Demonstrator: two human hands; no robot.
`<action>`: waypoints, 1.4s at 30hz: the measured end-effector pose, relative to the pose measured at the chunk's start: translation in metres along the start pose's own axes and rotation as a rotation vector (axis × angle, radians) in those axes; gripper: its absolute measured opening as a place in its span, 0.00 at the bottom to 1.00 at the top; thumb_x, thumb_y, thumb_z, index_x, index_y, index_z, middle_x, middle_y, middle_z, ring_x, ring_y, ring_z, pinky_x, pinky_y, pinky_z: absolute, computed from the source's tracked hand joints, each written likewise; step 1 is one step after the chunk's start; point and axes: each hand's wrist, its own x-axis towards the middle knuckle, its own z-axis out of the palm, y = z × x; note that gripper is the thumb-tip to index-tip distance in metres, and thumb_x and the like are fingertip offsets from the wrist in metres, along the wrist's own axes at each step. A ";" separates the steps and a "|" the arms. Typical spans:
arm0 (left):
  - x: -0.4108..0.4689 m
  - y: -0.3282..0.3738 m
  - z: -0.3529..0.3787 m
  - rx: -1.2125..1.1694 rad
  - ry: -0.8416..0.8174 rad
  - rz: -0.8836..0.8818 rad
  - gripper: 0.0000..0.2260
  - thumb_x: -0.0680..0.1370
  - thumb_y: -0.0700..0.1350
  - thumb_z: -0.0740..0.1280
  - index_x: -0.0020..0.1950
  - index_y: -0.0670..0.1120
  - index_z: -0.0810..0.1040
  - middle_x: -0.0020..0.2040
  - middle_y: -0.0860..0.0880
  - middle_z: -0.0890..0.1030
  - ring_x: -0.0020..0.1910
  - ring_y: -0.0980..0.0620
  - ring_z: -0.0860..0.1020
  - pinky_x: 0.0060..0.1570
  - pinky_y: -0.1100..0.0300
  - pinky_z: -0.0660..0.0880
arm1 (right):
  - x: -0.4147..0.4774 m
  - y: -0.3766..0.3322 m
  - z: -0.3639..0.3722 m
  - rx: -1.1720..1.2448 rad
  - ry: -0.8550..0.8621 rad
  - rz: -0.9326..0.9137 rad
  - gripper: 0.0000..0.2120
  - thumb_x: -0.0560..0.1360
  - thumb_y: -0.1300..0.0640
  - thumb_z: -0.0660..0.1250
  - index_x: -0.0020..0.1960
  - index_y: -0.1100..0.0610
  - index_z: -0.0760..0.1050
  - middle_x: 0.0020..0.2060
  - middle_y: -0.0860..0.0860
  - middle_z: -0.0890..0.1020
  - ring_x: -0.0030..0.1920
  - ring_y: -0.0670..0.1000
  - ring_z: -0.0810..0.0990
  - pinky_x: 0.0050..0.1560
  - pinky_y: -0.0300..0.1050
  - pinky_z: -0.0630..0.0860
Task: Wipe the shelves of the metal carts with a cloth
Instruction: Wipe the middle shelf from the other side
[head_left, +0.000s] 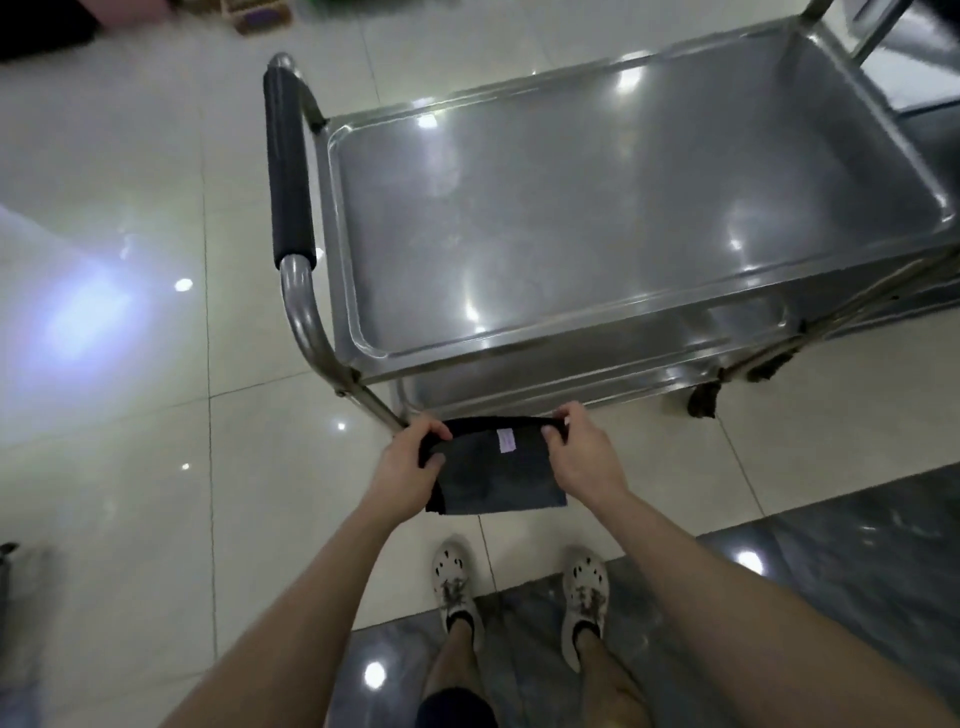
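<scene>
From the head view, a person is standing over a tiled floor (130, 415) and holding a dark cloth (493, 470) stretched between both hands, out in front of the body and above the floor. The left hand (410, 467) is clenching the cloth's left top corner, with the fingers curling over the upper edge and the thumb pressing on the near face. The right hand (579, 457) is pinching the right top corner, thumb on the near side and fingers wrapping behind. The top edge is running nearly level from one grip to the other, and the rest of the cloth is hanging down below both hands, its lower edge dangling free between the wrists. A small pale label (505, 440) is showing near the top edge, closer to the right hand.

The metal cart (623, 218) is standing just beyond the hands, apart from the cloth. Its top shelf is lying bare and shiny, catching ceiling lights. A padded black handle (287, 166) is running along the cart's left end, and a lower shelf (545, 374) is peeking out beneath the near edge. The person's pale clogs (457, 587) are standing partly on a darker strip of floor below the cloth.
</scene>
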 end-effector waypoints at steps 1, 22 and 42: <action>0.001 -0.001 0.007 0.003 0.036 -0.014 0.13 0.83 0.38 0.68 0.55 0.58 0.76 0.54 0.57 0.81 0.52 0.60 0.78 0.47 0.62 0.73 | 0.006 0.003 0.000 0.006 -0.022 -0.017 0.13 0.88 0.51 0.63 0.69 0.54 0.70 0.58 0.59 0.84 0.56 0.62 0.82 0.52 0.53 0.78; 0.183 -0.095 0.084 0.272 0.542 0.190 0.16 0.86 0.43 0.65 0.73 0.48 0.81 0.72 0.46 0.79 0.67 0.46 0.80 0.70 0.51 0.76 | 0.232 0.038 0.125 -0.461 0.168 -0.527 0.13 0.85 0.50 0.66 0.63 0.58 0.77 0.65 0.61 0.76 0.66 0.63 0.75 0.65 0.54 0.74; 0.196 -0.183 0.085 -0.709 0.992 0.322 0.26 0.80 0.55 0.73 0.36 0.38 0.65 0.30 0.35 0.69 0.26 0.46 0.70 0.28 0.52 0.70 | 0.313 -0.020 0.241 -0.794 0.059 -0.632 0.34 0.78 0.22 0.41 0.82 0.26 0.42 0.86 0.57 0.35 0.84 0.68 0.32 0.71 0.84 0.27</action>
